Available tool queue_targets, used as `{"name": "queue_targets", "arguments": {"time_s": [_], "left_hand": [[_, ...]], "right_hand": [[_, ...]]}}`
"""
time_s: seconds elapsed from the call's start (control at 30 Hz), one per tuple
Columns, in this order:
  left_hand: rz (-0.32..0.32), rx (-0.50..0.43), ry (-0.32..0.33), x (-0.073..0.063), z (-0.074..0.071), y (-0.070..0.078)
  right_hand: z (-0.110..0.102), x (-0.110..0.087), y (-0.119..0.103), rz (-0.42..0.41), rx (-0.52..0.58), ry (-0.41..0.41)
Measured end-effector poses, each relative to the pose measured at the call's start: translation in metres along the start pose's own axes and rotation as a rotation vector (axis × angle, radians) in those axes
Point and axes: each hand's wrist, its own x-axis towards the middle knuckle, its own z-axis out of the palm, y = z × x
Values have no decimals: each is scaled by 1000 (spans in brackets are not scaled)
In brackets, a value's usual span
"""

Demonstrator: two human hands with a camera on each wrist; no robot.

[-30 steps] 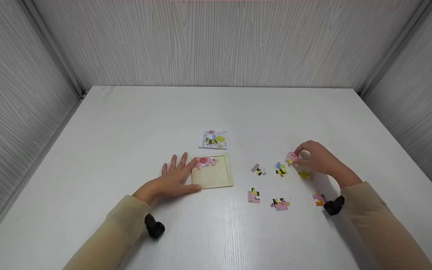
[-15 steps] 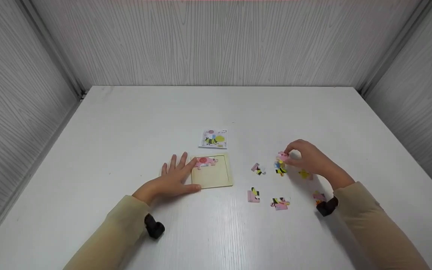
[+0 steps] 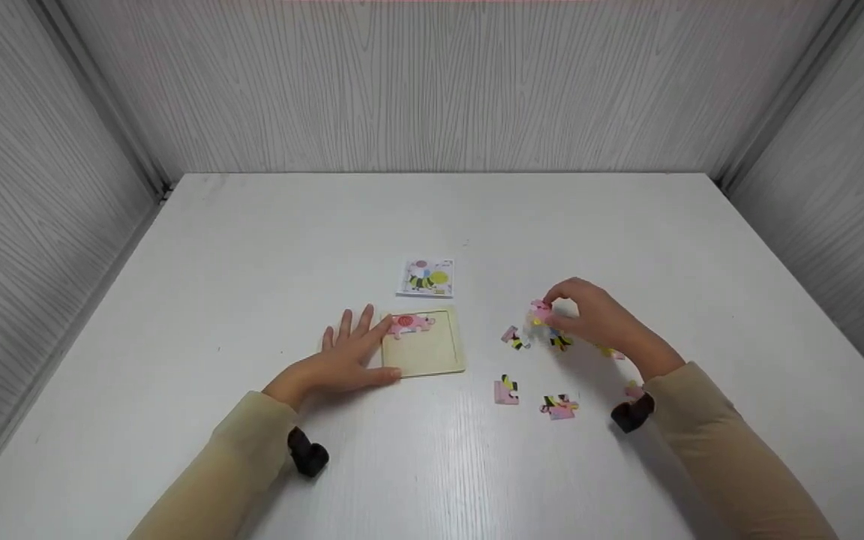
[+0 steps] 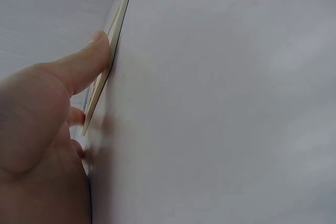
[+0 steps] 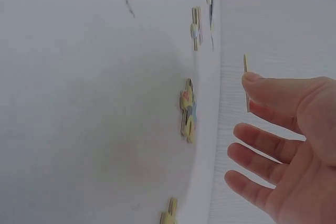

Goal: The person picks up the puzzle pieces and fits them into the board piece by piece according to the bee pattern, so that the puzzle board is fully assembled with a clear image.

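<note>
Two hands [image 3: 342,361], one tray [image 3: 426,355], one picture card [image 3: 427,278]
Six puzzle pieces [image 3: 559,408] lie on one table [image 3: 289,232], one piece [image 3: 538,310] is held; the tray's count is unclear

- Head: high, facing forward and down; farthest off, surface [image 3: 289,240] spread below.
- Left wrist: low, very near left grip [image 3: 338,364], skimming along the surface; wooden puzzle tray [image 3: 432,352] edge-on.
- Right wrist: low, very near right grip [image 3: 601,319], surface upright in frame.
- Shared: tray, head and left wrist; held puzzle piece [image 3: 539,310], all three.

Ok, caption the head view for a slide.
Left hand touches a wooden puzzle tray; right hand pinches a pink piece.
</note>
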Motion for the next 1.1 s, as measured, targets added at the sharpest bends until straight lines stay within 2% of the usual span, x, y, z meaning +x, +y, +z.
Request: {"name": "queue_targets", "arguments": {"time_s": [0.17,0.53,0.87,1.1], "left_hand": [[2,-4,9,0,0,0],[2,-5,15,1,0,-1],[6,-9,7,1,1,-2],[29,-8,17,1,0,-2]], "right_hand": [[5,4,-8,-52,8,6],[15,14,-26,-82,4,-3],[27,28,-44,-22,22,-53],[34,35,-55,-106,26,-84]]}}
